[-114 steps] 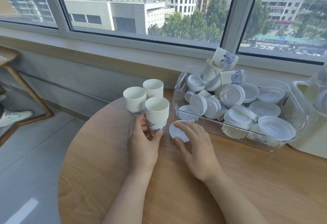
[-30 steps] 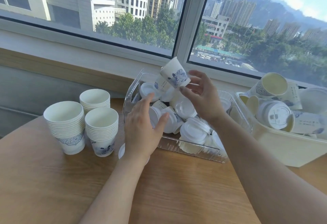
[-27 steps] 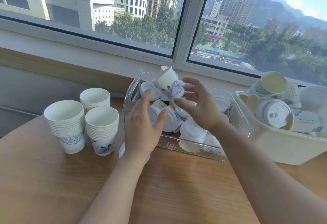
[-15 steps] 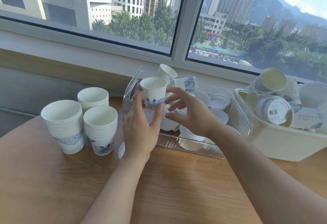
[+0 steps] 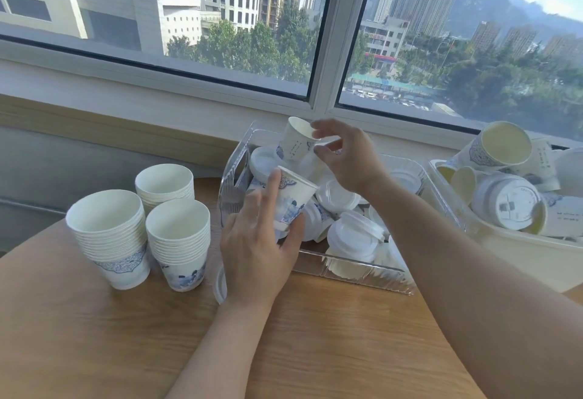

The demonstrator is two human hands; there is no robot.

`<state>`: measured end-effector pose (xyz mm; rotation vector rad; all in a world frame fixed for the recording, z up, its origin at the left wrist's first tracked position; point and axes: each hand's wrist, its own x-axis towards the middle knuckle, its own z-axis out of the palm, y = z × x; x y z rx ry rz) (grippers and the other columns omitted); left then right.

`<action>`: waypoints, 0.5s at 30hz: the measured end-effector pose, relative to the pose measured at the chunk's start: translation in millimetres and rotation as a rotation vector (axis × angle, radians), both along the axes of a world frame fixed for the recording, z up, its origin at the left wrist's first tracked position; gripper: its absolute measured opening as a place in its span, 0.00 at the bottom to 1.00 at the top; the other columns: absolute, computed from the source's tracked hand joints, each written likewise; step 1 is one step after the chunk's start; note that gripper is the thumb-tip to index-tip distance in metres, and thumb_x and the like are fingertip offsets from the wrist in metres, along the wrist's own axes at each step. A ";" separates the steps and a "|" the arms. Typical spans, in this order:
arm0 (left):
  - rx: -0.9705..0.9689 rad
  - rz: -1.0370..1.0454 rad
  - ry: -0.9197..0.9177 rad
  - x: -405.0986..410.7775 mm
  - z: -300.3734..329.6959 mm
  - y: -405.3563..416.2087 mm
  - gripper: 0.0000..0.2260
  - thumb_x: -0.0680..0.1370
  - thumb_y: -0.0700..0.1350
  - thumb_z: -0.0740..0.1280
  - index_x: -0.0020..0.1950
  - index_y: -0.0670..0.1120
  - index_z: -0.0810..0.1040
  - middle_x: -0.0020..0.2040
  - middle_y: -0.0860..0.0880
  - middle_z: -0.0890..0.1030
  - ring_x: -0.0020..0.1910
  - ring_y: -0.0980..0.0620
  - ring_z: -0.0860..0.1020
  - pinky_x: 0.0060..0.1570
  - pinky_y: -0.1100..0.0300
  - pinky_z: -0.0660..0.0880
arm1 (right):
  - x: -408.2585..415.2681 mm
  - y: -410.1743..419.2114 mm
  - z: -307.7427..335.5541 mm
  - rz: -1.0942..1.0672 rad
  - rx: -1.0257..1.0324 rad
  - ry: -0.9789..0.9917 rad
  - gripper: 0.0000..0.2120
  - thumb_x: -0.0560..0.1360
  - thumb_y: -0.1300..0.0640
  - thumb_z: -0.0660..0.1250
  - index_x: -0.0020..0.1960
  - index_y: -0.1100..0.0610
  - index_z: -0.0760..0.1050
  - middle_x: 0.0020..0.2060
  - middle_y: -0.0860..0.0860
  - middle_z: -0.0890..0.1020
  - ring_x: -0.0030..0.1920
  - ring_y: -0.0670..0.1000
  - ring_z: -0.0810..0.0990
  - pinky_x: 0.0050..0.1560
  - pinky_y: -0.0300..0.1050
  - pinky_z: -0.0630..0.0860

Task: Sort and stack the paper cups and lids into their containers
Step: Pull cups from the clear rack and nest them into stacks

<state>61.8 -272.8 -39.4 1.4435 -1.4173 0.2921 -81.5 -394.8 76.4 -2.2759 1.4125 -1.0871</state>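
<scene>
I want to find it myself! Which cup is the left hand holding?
Find the clear tray of white lids by the window. At its left end, the left hand holds a small cup tipped sideways, blue pattern on its side. Unlike the three cup stacks standing on the table, it is single and lifted, and sits lower than the cup at the right hand.

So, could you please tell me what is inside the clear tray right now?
The clear tray holds a jumble of white lids and a tilted paper cup at the right hand. What lies beneath the lids is covered.
</scene>
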 end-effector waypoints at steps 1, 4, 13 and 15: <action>-0.006 0.005 0.002 -0.3 -0.1 0.0 0.29 0.82 0.58 0.67 0.80 0.47 0.69 0.59 0.49 0.81 0.49 0.49 0.79 0.48 0.54 0.71 | 1.1 -1.3 0.0 -0.005 -0.001 -0.002 0.17 0.80 0.60 0.71 0.66 0.48 0.79 0.54 0.41 0.84 0.45 0.41 0.82 0.45 0.34 0.76; -0.009 0.015 0.014 -1.7 -0.3 0.0 0.29 0.81 0.58 0.68 0.79 0.46 0.69 0.59 0.50 0.82 0.48 0.51 0.77 0.48 0.56 0.70 | 3.5 -3.5 -0.2 -0.023 -0.015 0.002 0.10 0.79 0.59 0.72 0.59 0.50 0.83 0.49 0.42 0.85 0.45 0.44 0.83 0.48 0.38 0.79; -0.005 0.014 0.014 -1.5 -0.5 -1.2 0.30 0.82 0.58 0.68 0.80 0.46 0.68 0.59 0.49 0.82 0.48 0.48 0.81 0.49 0.55 0.71 | -16.4 31.3 13.1 0.000 -0.035 -0.338 0.08 0.80 0.61 0.72 0.52 0.48 0.85 0.43 0.42 0.87 0.45 0.44 0.86 0.51 0.47 0.84; 0.001 0.011 0.026 -1.7 -0.6 -2.0 0.30 0.82 0.58 0.68 0.80 0.46 0.68 0.60 0.48 0.82 0.49 0.48 0.82 0.49 0.55 0.71 | -23.7 42.7 15.2 0.039 -0.023 -0.383 0.09 0.81 0.62 0.71 0.53 0.49 0.84 0.41 0.43 0.87 0.43 0.45 0.85 0.51 0.45 0.84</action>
